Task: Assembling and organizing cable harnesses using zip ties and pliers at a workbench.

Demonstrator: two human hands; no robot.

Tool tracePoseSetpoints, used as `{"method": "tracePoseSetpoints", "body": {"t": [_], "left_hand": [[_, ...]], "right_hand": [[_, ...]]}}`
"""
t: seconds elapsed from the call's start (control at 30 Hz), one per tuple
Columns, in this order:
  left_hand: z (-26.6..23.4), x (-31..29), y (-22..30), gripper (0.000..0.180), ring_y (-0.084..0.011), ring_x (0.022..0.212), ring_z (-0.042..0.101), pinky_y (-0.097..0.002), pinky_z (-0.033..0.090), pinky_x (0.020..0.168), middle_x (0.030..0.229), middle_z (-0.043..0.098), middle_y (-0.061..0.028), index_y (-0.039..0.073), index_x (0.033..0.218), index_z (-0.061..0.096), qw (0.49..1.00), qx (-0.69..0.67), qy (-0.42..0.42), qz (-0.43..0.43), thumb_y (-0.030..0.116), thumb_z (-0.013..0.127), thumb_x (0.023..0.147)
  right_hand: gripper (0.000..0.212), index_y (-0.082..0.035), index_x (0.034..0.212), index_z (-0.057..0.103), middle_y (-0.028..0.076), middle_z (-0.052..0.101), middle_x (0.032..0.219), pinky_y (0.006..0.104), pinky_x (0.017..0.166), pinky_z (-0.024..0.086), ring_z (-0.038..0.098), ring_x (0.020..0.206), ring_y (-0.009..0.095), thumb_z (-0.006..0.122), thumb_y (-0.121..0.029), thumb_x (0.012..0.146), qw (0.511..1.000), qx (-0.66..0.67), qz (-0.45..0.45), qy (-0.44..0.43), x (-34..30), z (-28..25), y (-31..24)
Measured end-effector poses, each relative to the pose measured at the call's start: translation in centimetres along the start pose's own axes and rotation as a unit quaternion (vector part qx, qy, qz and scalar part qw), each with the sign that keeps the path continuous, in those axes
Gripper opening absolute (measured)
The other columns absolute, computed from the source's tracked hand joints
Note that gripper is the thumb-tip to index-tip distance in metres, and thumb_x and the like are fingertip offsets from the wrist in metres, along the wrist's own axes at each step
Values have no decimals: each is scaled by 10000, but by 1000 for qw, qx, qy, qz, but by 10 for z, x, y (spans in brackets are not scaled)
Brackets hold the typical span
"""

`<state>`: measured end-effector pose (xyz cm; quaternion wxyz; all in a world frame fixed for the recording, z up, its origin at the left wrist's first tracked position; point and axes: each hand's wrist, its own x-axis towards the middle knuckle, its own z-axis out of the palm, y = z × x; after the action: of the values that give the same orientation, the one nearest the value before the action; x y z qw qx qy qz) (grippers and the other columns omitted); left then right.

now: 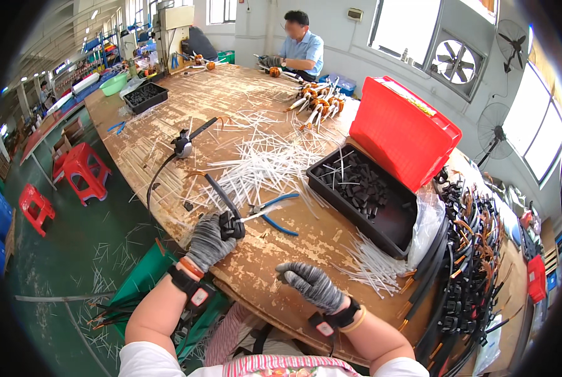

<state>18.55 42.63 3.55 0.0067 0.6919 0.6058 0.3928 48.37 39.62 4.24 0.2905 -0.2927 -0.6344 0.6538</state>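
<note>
The left hand [209, 242], in a grey glove, has its grip closed around a black connector [232, 226] at the end of a black cable [221, 195], near the worktop's [243, 94] near edge; the fingers hide most of the connector. The right hand [309, 283] hovers half-curled, holding nothing. Blue-handled pliers [275, 213] lie just beside, among white cable ties [262, 166]. A black tray [381, 207] of small, indistinct parts sits toward the right edge. 2 red stools [80, 169] stand on the green floor.

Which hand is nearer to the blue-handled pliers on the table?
Left. The left hand grips a black cable just beside the blue-handled pliers; the right hand hovers below them, apart.
</note>
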Motion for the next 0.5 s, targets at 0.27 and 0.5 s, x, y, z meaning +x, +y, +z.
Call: {"method": "tracePoseSetpoints", "body": {"t": [0.27, 0.5], "left_hand": [[14, 0, -5, 561, -359, 820, 618, -437, 504, 753, 886, 639, -178, 1, 1078, 572, 994, 46, 11, -97, 286, 799, 651], [25, -5, -15, 625, -365, 883, 590, -472, 471, 823, 942, 610, -190, -16, 1070, 548, 995, 75, 25, -66, 344, 803, 629]], "right_hand": [[792, -59, 1415, 392, 242, 438, 1391, 418, 1070, 350, 411, 1299, 384, 691, -453, 797, 775, -632, -30, 13, 93, -60, -39], [1190, -88, 1503, 231, 239, 196, 1547, 459, 1165, 184, 196, 1430, 406, 782, -633, 599, 680, -723, 101, -69, 175, -66, -34]]}}
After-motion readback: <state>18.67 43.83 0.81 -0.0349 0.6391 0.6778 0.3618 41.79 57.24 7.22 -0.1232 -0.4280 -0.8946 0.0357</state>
